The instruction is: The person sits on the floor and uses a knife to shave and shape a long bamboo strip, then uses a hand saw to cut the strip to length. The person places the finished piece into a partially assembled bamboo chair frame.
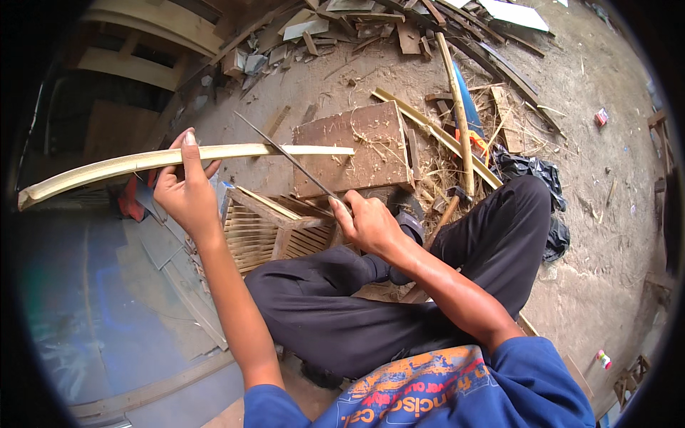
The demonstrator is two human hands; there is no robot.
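Note:
My left hand (188,191) is closed around a long split bamboo strip (250,150), thumb on top. The strip reaches from the far left to above a brown wooden block (325,167). Gripped in my right hand (372,225) is a long, thin-bladed knife (301,168); its handle is hidden by the fingers. The blade slants up to the left and crosses the strip near its right end; whether they touch I cannot tell. Below the strip, between my arms, lies a slatted bamboo frame (282,241). Pale shavings lie on the block.
Right of the block are a bamboo pole (459,107), a blue saw blade (467,103), a hammer (449,211) and loose shavings. A black plastic bag (534,171) lies by my knee. Scrap wood (408,37) is heaped at the back. A bluish board (107,299) is at left.

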